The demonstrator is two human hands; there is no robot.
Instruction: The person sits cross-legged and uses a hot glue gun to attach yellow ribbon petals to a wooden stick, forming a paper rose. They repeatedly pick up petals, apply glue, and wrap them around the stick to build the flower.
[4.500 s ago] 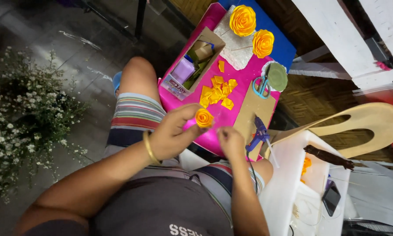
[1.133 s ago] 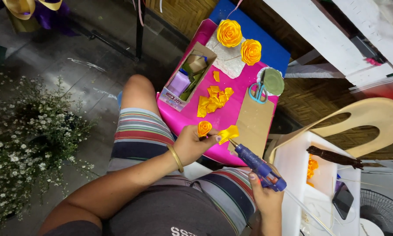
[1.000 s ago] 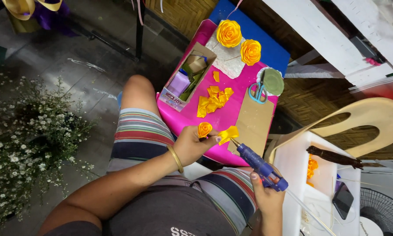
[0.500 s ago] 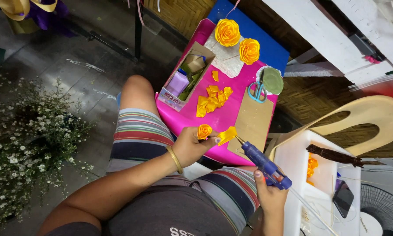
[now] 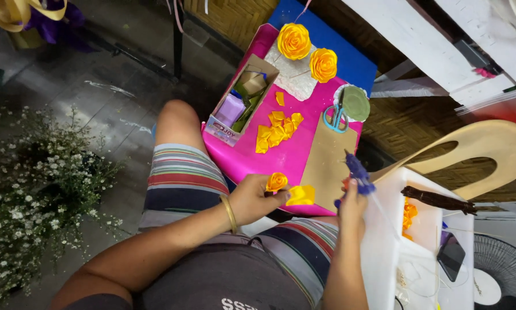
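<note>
A bush of small white flowers (image 5: 34, 189) stood at the far left on the floor. The left hand (image 5: 257, 198), a gold bangle (image 5: 229, 213) at its wrist, was clenched around a small orange paper rose (image 5: 276, 181), holding it over the lap with a loose yellow petal (image 5: 301, 195) just beside it. Beyond lay the pink tabletop (image 5: 252, 163), bearing a cardboard box (image 5: 242, 100), scattered yellow petals (image 5: 276, 129), two finished roses (image 5: 308, 51) and blue-handled scissors (image 5: 334, 117). The right hand (image 5: 352, 201) gripped a blue glue gun (image 5: 358, 171), its nozzle pointing away from the body, next to a white plastic bin (image 5: 384, 252).
</note>
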